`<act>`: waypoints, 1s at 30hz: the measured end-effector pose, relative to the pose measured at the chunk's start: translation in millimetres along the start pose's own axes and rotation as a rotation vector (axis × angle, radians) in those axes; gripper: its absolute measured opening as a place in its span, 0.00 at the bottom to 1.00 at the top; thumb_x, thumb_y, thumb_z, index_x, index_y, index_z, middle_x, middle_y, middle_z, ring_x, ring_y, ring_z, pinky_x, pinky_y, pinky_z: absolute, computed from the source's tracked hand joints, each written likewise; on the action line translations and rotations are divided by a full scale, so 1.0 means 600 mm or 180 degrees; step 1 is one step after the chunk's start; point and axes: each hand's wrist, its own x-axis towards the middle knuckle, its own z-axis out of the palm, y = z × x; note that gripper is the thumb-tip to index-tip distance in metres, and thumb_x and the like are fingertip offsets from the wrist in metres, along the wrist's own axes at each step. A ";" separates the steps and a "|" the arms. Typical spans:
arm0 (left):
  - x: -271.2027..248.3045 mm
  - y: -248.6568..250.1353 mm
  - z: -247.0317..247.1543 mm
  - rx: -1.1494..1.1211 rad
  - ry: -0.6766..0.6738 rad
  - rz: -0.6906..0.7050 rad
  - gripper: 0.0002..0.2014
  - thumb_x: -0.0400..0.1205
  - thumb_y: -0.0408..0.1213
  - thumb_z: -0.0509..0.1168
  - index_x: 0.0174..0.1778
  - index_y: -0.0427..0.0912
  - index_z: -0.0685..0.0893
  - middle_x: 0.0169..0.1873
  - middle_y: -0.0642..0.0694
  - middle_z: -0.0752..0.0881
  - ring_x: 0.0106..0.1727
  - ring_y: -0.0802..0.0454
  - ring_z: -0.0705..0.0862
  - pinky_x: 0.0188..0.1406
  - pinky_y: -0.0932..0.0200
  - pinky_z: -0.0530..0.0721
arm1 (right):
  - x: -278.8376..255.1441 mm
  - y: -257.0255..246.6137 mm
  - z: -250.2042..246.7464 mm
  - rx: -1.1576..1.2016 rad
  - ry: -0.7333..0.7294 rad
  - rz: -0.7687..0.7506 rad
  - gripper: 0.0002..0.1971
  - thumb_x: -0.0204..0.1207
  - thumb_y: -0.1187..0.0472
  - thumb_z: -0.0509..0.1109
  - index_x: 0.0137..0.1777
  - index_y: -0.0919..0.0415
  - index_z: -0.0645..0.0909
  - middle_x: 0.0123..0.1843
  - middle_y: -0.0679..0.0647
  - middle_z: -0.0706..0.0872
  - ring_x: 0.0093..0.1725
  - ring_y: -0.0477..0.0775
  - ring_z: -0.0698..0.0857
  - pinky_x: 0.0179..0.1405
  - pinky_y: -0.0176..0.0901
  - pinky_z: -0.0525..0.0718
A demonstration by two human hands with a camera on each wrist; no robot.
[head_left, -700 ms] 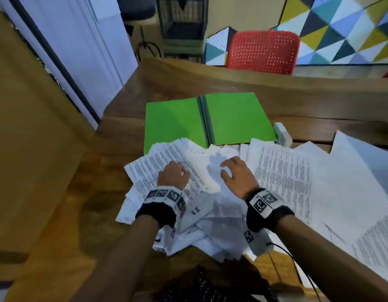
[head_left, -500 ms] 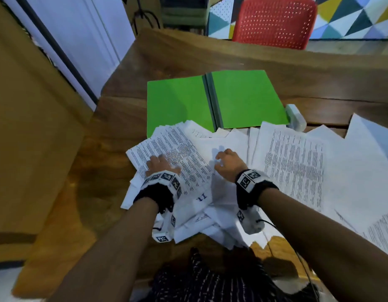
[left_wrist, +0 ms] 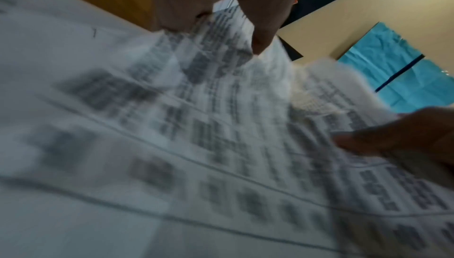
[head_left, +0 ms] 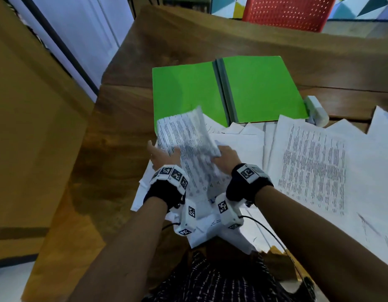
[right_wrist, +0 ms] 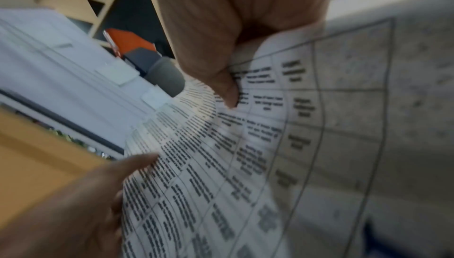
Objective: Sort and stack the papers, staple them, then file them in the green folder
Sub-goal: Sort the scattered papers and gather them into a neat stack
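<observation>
Both hands hold a bundle of printed papers (head_left: 188,138) lifted off the pile, its top end tilted toward the folder. My left hand (head_left: 160,154) grips the bundle's left edge, thumb (left_wrist: 258,34) on the printed face. My right hand (head_left: 227,155) pinches the right edge, thumb (right_wrist: 223,89) pressed on a printed table. The green folder (head_left: 260,88) lies open and flat just beyond the bundle. A white stapler (head_left: 316,111) sits at the folder's right edge. More loose papers (head_left: 308,166) spread over the wooden table (head_left: 127,127) to the right and under my wrists.
A red chair (head_left: 284,12) stands beyond the table's far side. A white door (head_left: 79,29) and a tan wooden panel (head_left: 25,127) are on the left, past the table's left edge. A black cable (head_left: 267,229) runs from my right wrist.
Both hands lay flat on the pile; now they have closed on a bundle of sheets and raised it off the table. The head view has tipped downward.
</observation>
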 end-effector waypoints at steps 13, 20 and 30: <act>0.012 0.032 0.045 0.1626 -0.1115 0.0280 0.37 0.72 0.39 0.75 0.72 0.34 0.63 0.72 0.33 0.70 0.73 0.37 0.72 0.69 0.45 0.72 | -0.015 0.165 -0.147 0.0593 0.1457 0.1342 0.14 0.81 0.66 0.58 0.62 0.71 0.76 0.59 0.73 0.83 0.63 0.74 0.79 0.57 0.58 0.78; 0.018 0.067 0.031 0.1662 -0.1112 0.0565 0.21 0.81 0.34 0.63 0.69 0.30 0.75 0.70 0.30 0.77 0.72 0.35 0.74 0.67 0.49 0.74 | -0.034 0.205 -0.085 0.0758 0.1069 0.1469 0.17 0.80 0.67 0.58 0.66 0.74 0.73 0.59 0.71 0.83 0.58 0.69 0.83 0.56 0.55 0.81; -0.022 0.272 -0.135 0.0805 0.0508 0.2875 0.25 0.79 0.52 0.55 0.57 0.32 0.79 0.49 0.32 0.85 0.51 0.42 0.83 0.57 0.51 0.83 | -0.058 0.193 -0.078 0.1703 0.1117 0.1050 0.08 0.75 0.74 0.59 0.51 0.65 0.73 0.31 0.53 0.75 0.35 0.57 0.77 0.36 0.47 0.82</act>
